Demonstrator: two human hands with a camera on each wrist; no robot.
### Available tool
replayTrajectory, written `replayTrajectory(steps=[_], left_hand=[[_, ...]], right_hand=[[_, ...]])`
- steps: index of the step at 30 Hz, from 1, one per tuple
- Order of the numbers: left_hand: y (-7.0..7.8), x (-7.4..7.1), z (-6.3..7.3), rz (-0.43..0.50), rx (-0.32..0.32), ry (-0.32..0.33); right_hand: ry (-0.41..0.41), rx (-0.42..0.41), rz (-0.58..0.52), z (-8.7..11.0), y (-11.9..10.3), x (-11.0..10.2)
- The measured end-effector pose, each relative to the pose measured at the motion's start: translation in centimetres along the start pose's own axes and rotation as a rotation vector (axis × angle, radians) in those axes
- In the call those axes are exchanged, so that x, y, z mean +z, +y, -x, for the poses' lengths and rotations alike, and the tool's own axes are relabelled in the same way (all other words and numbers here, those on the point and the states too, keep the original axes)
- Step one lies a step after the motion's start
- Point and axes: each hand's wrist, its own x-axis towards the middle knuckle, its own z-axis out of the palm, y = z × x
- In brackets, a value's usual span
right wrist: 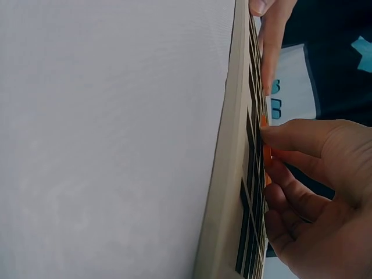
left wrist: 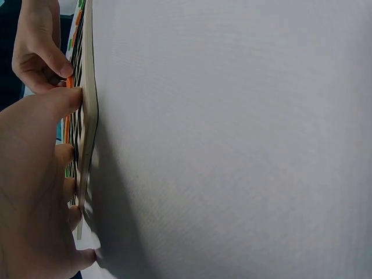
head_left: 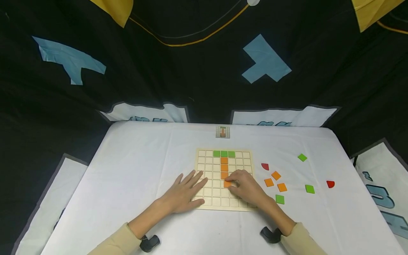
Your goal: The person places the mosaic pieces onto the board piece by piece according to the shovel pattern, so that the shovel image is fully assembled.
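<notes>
The right hand (head_left: 247,186) pinches an orange tile (head_left: 227,184) on the grid board (head_left: 216,201), at the near end of the board's column of orange squares (head_left: 224,168), while the left hand (head_left: 183,196), fingers spread wide, rests at the board's left edge. Right of the board lie loose orange tiles (head_left: 276,175), green tiles (head_left: 310,189) and red pieces (head_left: 330,184); beyond its far edge, a small card (head_left: 222,132).
</notes>
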Motion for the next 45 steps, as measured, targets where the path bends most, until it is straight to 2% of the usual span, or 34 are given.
replayTrajectory(steps=[11,23,33,39,45], left_hand=[[-0.2,0.1,-0.1,-0.013,0.003,-0.008],[-0.2,0.2,-0.1,-0.019,-0.002,-0.01],[-0.2,0.3,-0.1,-0.002,-0.003,-0.006],[-0.2,0.3,0.0,0.002,-0.007,-0.009],[-0.1,0.2,0.0,0.014,-0.005,-0.005]], right_hand=[[-0.011,0.009,-0.01,-0.5,-0.4,0.4],[-0.01,-0.029,0.023,-0.7,-0.5,0.4],[-0.005,0.009,0.024,-0.5,-0.4,0.5],[0.029,0.035,-0.004,-0.2,-0.1,-0.4],[0.093,0.026,-0.015,0.6,1.2,-2.2]])
